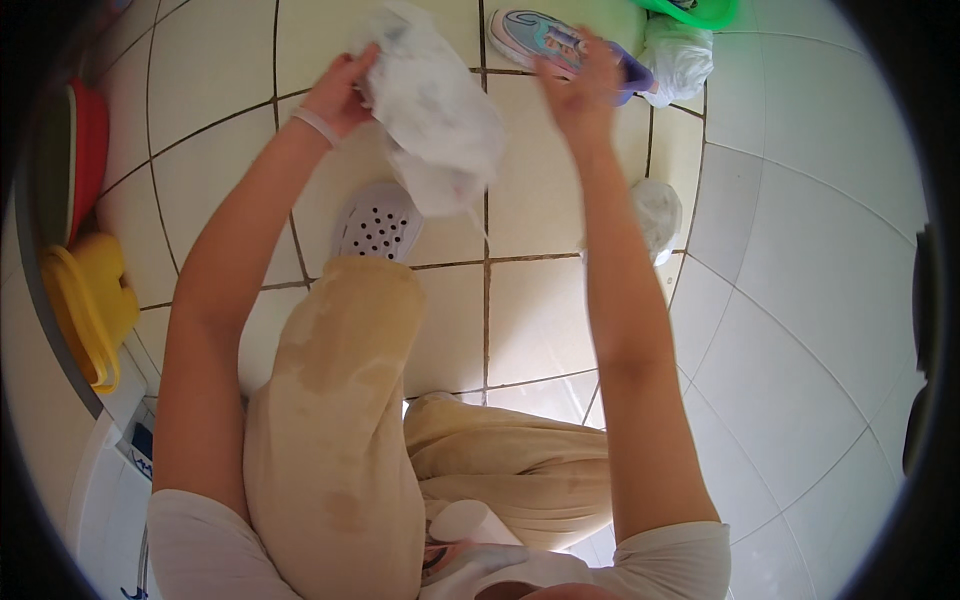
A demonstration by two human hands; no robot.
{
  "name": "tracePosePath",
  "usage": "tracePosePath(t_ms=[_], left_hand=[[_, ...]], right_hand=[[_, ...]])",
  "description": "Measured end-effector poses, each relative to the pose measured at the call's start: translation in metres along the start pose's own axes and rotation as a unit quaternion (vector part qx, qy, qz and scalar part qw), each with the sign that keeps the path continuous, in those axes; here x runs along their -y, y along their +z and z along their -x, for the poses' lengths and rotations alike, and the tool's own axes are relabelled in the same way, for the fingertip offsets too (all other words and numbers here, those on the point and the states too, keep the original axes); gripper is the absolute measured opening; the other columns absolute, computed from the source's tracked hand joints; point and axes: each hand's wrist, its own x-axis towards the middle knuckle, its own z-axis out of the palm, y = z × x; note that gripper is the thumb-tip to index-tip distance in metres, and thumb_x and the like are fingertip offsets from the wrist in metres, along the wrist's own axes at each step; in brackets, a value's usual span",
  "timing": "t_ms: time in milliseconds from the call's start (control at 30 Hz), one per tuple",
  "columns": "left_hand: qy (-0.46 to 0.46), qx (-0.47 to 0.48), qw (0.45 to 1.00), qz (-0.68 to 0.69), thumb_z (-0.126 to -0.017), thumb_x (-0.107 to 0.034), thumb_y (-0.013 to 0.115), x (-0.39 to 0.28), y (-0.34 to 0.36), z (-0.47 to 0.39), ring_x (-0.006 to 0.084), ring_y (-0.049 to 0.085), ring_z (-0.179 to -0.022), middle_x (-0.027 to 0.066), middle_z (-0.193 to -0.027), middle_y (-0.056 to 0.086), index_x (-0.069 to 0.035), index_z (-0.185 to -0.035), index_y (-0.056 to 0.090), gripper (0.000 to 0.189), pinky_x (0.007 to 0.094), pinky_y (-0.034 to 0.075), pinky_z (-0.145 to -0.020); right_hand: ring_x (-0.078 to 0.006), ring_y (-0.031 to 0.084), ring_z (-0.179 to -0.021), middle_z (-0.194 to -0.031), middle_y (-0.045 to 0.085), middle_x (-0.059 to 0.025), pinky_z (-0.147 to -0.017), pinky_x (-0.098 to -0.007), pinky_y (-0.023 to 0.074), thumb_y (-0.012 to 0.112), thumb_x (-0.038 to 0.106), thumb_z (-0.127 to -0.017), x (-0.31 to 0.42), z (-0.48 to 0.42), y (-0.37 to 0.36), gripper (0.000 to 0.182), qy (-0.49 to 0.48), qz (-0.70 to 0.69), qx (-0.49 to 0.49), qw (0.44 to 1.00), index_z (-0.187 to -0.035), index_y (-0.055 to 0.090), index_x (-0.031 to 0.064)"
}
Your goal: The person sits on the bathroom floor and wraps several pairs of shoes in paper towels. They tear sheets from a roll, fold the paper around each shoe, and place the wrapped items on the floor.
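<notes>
My left hand (349,86) grips one end of a crumpled white plastic bag (442,112), which hangs over the tiled floor and is blurred; what it holds cannot be made out. Apart from the bag, my right hand (585,90) is blurred with its fingers spread, and nothing shows in it. Beyond that hand lies a multicoloured sneaker (525,37) on the floor, with a purple item (636,73) at its right end. A white clog with round holes (379,225) is on my foot below the bag.
White plastic bags stand at the right, one (679,60) under a green plastic container (697,13), another (657,217) beside my right forearm. At the left are a red container (90,150) and a yellow container (105,292). A tiled wall (810,300) rises on the right.
</notes>
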Motion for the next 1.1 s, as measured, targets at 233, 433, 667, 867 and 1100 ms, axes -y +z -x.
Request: tracePosePath(t_ms=[233, 433, 667, 867, 1100], left_hand=[[-0.043, -0.128, 0.986, -0.102, -0.083, -0.046, 0.061, -0.052, -0.051, -0.025, 0.0250, 0.047, -0.119, 0.0075, -0.130, 0.048, -0.008, -0.131, 0.041, 0.064, 0.0453, 0.040, -0.096], [-0.046, -0.180, 0.965, -0.186, -0.082, -0.046, 0.063, -0.056, -0.053, -0.035, 0.0213, 0.055, -0.102, 0.0070, -0.113, 0.057, -0.007, -0.121, 0.050, 0.057, 0.0367, 0.046, -0.089], [0.175, -0.346, 0.781, -0.490, -0.082, -0.039, 0.065, -0.048, -0.080, -0.015, 0.0120, 0.052, -0.067, 0.0007, -0.076, 0.057, -0.004, -0.097, 0.057, 0.040, 0.0257, 0.044, -0.063], [0.087, -0.100, 0.887, -0.441, -0.081, -0.012, 0.063, 0.066, -0.051, 0.103, 0.0120, 0.056, -0.072, 0.0025, -0.079, 0.061, -0.003, -0.085, 0.060, 0.011, 0.0259, 0.046, -0.070], [0.182, 0.047, 0.849, -0.495, -0.081, -0.011, 0.062, 0.091, -0.024, 0.110, 0.0168, 0.052, -0.105, 0.0073, -0.117, 0.055, -0.006, -0.122, 0.054, 0.042, 0.0304, 0.042, -0.089]], right_hand=[[-0.0358, 0.038, -0.124, -0.132, 0.043, -0.0158, -0.100, -0.0520, 0.0310, 0.069, 0.020, -0.072, -0.089, -0.007, -0.046, 0.033, -0.044, 0.456, 0.167, 0.873, -0.103, 0.063, 0.0139], [-0.0334, 0.049, -0.104, -0.122, 0.048, -0.0162, -0.084, -0.0443, 0.0417, 0.072, 0.020, -0.068, -0.047, 0.035, -0.067, 0.021, -0.066, 0.333, 0.262, 0.903, -0.087, 0.067, 0.0114], [-0.0300, 0.051, -0.098, -0.112, 0.049, -0.0137, -0.078, -0.0430, 0.0398, 0.073, 0.030, -0.070, 0.040, 0.116, -0.112, 0.032, 0.005, 0.250, 0.339, 0.907, -0.094, 0.062, 0.0115], [-0.0278, 0.057, -0.085, -0.091, 0.058, -0.0113, -0.074, -0.0379, 0.0461, 0.065, 0.015, -0.078, 0.061, 0.114, -0.059, 0.019, 0.037, -0.152, 0.299, 0.941, -0.093, 0.058, 0.0050], [-0.0163, 0.058, -0.084, -0.096, 0.060, -0.0092, -0.075, -0.0280, 0.0483, 0.046, 0.001, -0.082, 0.056, 0.087, 0.092, 0.031, 0.438, -0.510, 0.219, 0.707, -0.112, 0.054, -0.0025]])
